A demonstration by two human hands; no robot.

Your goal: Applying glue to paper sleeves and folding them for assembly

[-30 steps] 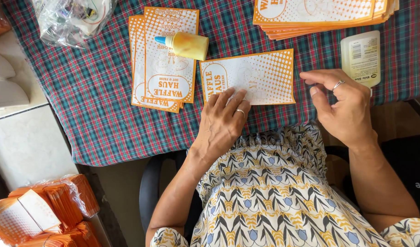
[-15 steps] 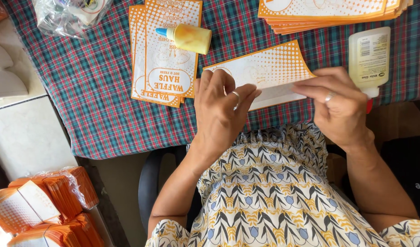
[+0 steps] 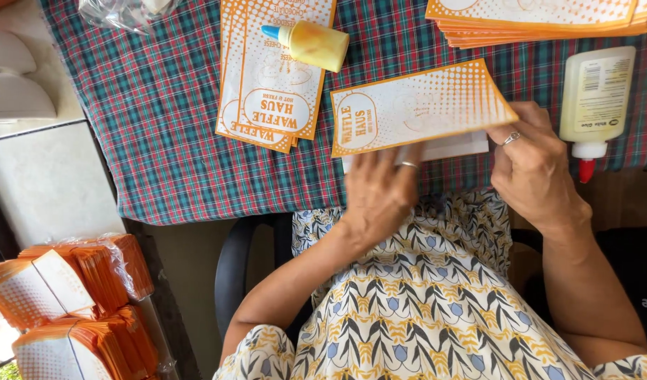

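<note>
Glue bottles (image 3: 595,95) beside printed sheet (image 3: 418,105)

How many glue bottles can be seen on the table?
2. A small yellow glue bottle lies on the orange paper bags; a larger white glue bottle lies at the right, beside the right hand.

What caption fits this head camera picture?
Both hands, left and right, fold an orange paper sleeve over plaid cloth.

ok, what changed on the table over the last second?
The orange printed sheet lay flat with only the left hand on it; now both hands grip it, the right hand at its right end, lifted and tilted, white underside showing. Small yellow bottle, white glue bottle and the stacks stayed put.
</note>
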